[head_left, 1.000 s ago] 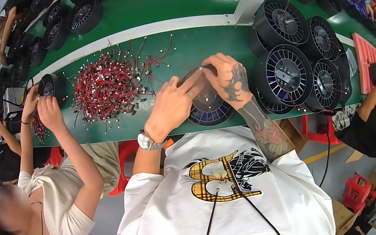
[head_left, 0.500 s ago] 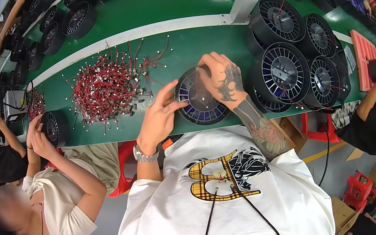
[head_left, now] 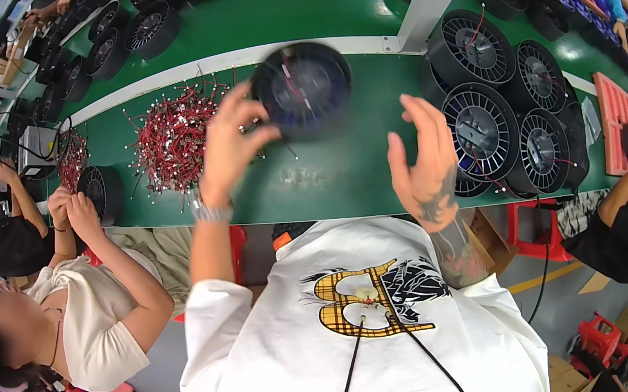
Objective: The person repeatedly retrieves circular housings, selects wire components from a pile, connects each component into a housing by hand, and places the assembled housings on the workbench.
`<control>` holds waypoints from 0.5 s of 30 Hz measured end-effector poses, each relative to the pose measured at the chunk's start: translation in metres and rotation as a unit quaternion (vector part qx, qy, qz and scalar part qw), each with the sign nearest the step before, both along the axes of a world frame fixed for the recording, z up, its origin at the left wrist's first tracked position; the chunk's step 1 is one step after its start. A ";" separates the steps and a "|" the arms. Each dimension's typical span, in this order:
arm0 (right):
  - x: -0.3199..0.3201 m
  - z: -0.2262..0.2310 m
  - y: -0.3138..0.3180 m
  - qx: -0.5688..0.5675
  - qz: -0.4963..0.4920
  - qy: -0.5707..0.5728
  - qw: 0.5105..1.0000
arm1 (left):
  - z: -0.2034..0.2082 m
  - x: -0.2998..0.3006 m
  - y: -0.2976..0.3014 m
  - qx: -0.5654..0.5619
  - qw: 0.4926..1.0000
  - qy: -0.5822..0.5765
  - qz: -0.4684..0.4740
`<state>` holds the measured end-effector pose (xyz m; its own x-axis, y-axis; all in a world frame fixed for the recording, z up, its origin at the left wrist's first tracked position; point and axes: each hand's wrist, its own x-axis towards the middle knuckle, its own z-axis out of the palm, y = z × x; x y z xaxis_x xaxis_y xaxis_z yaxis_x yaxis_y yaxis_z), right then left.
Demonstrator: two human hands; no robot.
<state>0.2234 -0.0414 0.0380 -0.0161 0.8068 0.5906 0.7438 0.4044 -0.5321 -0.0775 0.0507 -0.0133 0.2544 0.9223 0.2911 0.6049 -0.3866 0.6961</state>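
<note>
- Head view: a black round housing (head_left: 303, 88) is showing blurred at upper centre, over the tabletop (head_left: 339, 171).
- Left hand (head_left: 232, 145) is meeting its left edge; cannot tell whether the grip is grasping.
- Right hand (head_left: 427, 166) is hovering right of centre, grip released.

Round black housing (head_left: 315, 100), blurred, red wire (head_left: 292, 83) inside, by left fingers (head_left: 248, 112).

two bare hands (head_left: 425, 165), one wristwatch (head_left: 210, 207), two red wire heaps (head_left: 174, 143), over a dozen black wheel-shaped parts (head_left: 306, 88)

left hand (head_left: 233, 143) at a blurred black wheel (head_left: 322, 85), right hand (head_left: 426, 169) apart
</note>
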 end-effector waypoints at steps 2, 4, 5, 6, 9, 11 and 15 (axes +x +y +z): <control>0.001 0.003 -0.013 0.001 0.022 0.013 1.000 | 0.010 -0.007 0.055 -0.019 0.999 -0.019 0.030; -0.003 0.003 -0.020 -0.006 0.034 0.008 0.999 | 0.001 -0.016 0.115 0.064 0.995 0.009 0.078; -0.007 0.002 -0.022 -0.014 0.042 0.004 0.999 | -0.003 -0.022 0.144 0.054 0.991 0.048 0.110; -0.008 0.001 -0.025 -0.022 0.050 0.000 0.999 | -0.008 -0.025 0.165 0.043 0.985 0.087 0.141; -0.008 -0.003 -0.032 -0.032 0.053 -0.009 0.998 | -0.031 -0.028 0.203 0.063 0.973 0.107 0.193; -0.007 -0.004 -0.035 -0.038 0.055 -0.014 0.998 | -0.040 -0.025 0.213 0.072 0.966 0.115 0.219; 0.000 -0.008 -0.043 -0.063 0.054 -0.006 0.997 | -0.053 -0.014 0.195 0.208 0.938 0.055 0.272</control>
